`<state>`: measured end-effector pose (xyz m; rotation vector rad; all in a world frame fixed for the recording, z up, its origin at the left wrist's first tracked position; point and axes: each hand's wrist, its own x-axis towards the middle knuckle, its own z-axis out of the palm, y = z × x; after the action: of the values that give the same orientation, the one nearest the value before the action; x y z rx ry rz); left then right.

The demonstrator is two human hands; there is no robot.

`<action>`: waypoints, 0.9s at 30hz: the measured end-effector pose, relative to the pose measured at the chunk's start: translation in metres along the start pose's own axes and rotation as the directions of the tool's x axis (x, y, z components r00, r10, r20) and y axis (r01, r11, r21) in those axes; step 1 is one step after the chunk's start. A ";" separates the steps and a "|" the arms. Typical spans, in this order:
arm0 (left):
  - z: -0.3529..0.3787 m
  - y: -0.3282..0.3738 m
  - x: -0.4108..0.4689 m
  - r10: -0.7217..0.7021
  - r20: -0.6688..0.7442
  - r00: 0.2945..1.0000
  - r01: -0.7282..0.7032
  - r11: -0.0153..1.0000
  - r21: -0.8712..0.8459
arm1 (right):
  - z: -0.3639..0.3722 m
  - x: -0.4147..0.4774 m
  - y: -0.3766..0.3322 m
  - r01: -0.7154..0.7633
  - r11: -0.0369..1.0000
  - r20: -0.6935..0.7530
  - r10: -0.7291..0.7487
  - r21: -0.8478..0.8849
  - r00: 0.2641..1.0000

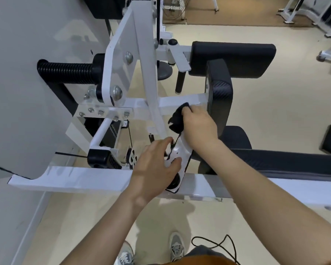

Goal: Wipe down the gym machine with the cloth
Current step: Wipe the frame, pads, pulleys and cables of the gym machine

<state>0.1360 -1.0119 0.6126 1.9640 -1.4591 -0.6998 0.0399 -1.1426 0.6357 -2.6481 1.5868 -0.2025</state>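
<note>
- Head view, the cloth: a dark cloth (177, 119) is seen bunched against the white frame of the gym machine (141, 54), at the point where a slanted upright meets a cross arm, just beside a black side pad (220, 92)
- Head view, the right hand (197, 125): its fingers are curled over the cloth, which is held and pressed onto the painted metal; one corner of the cloth hangs loose below the hand
- Head view, the left hand (155, 165): a white bracket (180, 152) lower on the same arm is gripped, with the thumb on its face and the fingers bent round its far edge; the part is judged to be steadied while it is wiped
- Head view, what is done: wiping is judged to be under way on the middle frame; no streaks or damp patches can be made out, so it cannot be told which surfaces have already been covered
- Head view, what is left: the ribbed black grip (65, 70), the back pad (233, 56), the long white base bar (75, 180) and the tall upright are not touched by the cloth, so much of the machine is judged likely to remain
</note>
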 end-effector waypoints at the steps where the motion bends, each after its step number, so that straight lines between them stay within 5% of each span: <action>1: -0.001 0.001 -0.001 -0.013 0.008 1.000 0.013 1.000 -0.004 | 0.000 -0.011 -0.006 0.046 0.999 0.009 -0.046 0.026 0.999; 5: -0.005 0.008 0.006 -0.090 0.147 0.985 0.070 0.989 0.133 | -0.017 -0.086 -0.021 0.221 0.960 0.054 -0.233 0.171 0.971; 7: -0.004 0.014 0.005 -0.093 0.115 0.989 0.077 0.987 0.140 | -0.033 -0.114 -0.018 0.075 0.945 0.056 -0.098 0.318 0.994; 9: -0.001 0.015 0.001 -0.093 0.061 0.994 0.085 0.988 0.130 | -0.052 -0.125 -0.011 -0.005 0.910 -0.131 0.065 0.414 0.989; 12: 0.002 0.018 -0.005 -0.102 -0.032 0.994 0.105 0.990 0.096 | -0.071 -0.124 -0.013 0.070 0.895 -0.395 0.124 0.442 0.910; 14: 0.002 0.018 -0.007 -0.076 -0.099 0.992 0.085 0.992 0.089 | -0.058 -0.116 -0.018 0.099 0.898 -0.331 0.054 0.428 0.942; 16: 0.004 0.015 -0.006 -0.013 -0.119 0.993 0.026 0.993 0.111 | -0.030 -0.103 -0.026 0.102 0.941 -0.095 -0.075 0.324 0.993; 19: -0.003 0.008 0.000 0.042 0.014 0.999 -0.041 0.998 -0.052 | 0.007 -0.067 -0.028 0.076 0.952 0.144 -0.124 0.297 0.982; 22: -0.014 0.006 -0.002 -0.013 0.067 0.998 0.033 0.948 -0.316 | 0.010 -0.018 -0.016 0.073 0.966 0.133 -0.109 0.249 0.985; 27: -0.004 0.011 -0.032 -0.028 -0.162 0.986 -0.003 0.981 -0.194 | 0.013 -0.055 -0.034 0.210 0.938 -0.069 -0.199 0.274 0.978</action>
<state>0.1233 -0.9830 0.6253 1.8364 -1.2340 -0.6437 0.0458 -1.0781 0.6222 -2.5920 1.1848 -0.4559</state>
